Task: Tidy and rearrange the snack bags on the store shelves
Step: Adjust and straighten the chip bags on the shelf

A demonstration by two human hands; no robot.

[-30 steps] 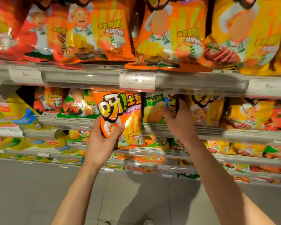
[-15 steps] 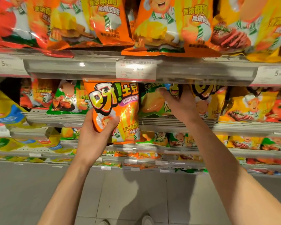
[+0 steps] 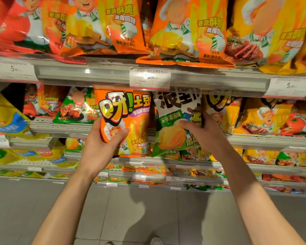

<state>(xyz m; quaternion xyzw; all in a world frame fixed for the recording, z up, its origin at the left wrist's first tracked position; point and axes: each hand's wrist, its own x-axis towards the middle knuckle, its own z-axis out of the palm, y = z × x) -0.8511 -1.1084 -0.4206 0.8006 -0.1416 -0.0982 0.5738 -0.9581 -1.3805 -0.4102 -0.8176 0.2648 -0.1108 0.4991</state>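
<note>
An orange snack bag (image 3: 129, 121) is held upright in front of the second shelf by the left hand (image 3: 102, 147), whose thumb is pressed across the lower front while the fingers are curled round its left edge. On its face the big logo "呀!土豆" can be read, with "香浓酥脆" and "吮指回味" printed lower down; the purple band under the logo is too small to be made out with certainty. Just beside it, to the right and touching it, a green and white bag (image 3: 175, 128) is gripped by the right hand (image 3: 200, 131), with the thumb laid over the front and the fingers wrapped round its right edge. "玉米浓汤味" is readable on its green panel, while the large black characters at its top are cut off by the shelf rail (image 3: 104, 75) above, and its lower right text is partly hidden by the hand.

A price label (image 3: 150, 78) is fixed to that rail directly above both bags; ".90" can be read, the leading digit being blurred. Two further tags, a left tag (image 3: 14, 69) and a right tag (image 3: 288, 86), are each marked "5", with smaller digits too faint to be read.

On the top shelf large orange bags (image 3: 187, 30) bearing "香浓酥脆" are stood, their tops cut off by the frame. Yellow and blue bags (image 3: 5, 119) are seen at the far left, their writing blurred. The lower shelves (image 3: 148, 175) are crowded with small packs that cannot be told apart. Grey floor tiles (image 3: 140, 213) lie below the forearms
</note>
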